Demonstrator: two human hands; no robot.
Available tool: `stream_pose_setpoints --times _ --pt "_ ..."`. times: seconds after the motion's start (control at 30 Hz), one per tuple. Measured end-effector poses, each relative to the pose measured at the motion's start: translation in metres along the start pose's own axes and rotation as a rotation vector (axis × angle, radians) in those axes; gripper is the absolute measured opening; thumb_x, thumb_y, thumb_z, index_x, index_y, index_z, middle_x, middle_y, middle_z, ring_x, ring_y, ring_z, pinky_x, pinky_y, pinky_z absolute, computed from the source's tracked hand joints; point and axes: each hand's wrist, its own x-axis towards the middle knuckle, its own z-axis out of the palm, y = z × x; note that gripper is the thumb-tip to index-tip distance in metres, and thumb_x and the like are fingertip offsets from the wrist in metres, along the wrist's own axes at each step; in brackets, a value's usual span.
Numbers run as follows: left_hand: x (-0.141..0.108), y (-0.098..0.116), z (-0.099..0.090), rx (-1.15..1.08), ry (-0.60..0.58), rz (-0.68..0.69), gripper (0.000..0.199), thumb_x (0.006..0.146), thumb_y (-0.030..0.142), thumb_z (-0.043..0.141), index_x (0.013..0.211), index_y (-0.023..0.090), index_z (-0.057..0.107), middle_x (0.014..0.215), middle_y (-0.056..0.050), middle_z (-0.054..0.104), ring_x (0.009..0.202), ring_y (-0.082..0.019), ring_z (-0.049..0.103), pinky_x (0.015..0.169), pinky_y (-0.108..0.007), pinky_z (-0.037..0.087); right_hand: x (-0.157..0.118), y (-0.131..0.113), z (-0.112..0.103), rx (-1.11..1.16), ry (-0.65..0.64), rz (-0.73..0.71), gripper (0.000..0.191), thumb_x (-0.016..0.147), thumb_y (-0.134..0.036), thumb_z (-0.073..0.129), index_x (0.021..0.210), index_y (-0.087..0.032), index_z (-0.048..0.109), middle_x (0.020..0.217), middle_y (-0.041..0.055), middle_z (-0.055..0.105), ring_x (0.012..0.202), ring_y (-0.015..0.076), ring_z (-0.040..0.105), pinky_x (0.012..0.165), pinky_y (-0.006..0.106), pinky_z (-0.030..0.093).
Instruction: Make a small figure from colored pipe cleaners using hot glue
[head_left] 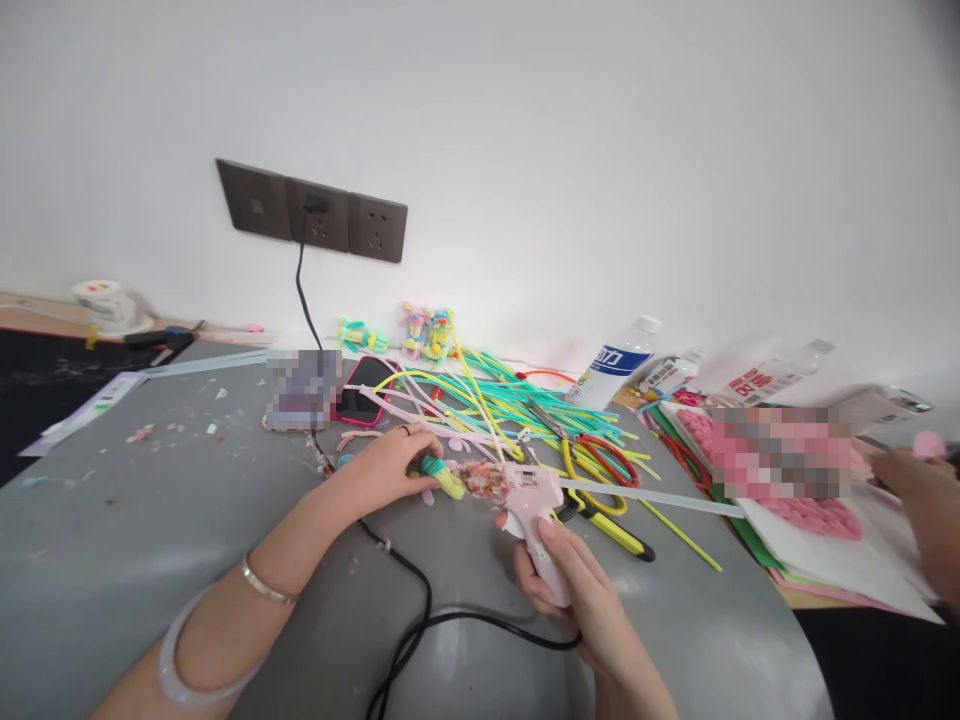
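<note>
My right hand [562, 565] is wrapped round the handle of a pink hot glue gun [534, 500], whose front end is crusted with residue and points left. A clear glue stick [652, 495] sticks out of its back. Just left of the nozzle, my left hand [401, 462] pinches a small green and yellow pipe cleaner piece [442, 475], partly hidden by the fingers. The nozzle is close to this piece; whether they touch I cannot tell. A black power cord [420, 580] runs from the gun's handle across the grey table [187, 520].
Behind my hands lie many loose pipe cleaners [510, 400], scissors [607, 460], a yellow-handled tool [619, 533] and a phone [366, 390]. Small pipe cleaner figures [427, 330] stand against the wall. Bottles [615, 360] line the back right. Another person's hand [919, 490] is at far right.
</note>
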Motion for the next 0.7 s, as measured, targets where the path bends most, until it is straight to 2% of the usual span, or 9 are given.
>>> stream_pose_setpoints --times 0.7 --pt "0.000 -0.001 0.001 0.005 0.001 -0.008 0.019 0.081 0.026 0.064 0.100 0.022 0.060 0.099 -0.002 0.060 0.089 -0.020 0.058 0.075 -0.028 0.043 0.009 0.013 -0.003 0.049 -0.051 0.022 0.046 0.090 -0.058 0.050 0.098 -0.013 0.059 0.048 -0.0088 0.035 0.041 0.0052 0.017 0.039 0.020 0.013"
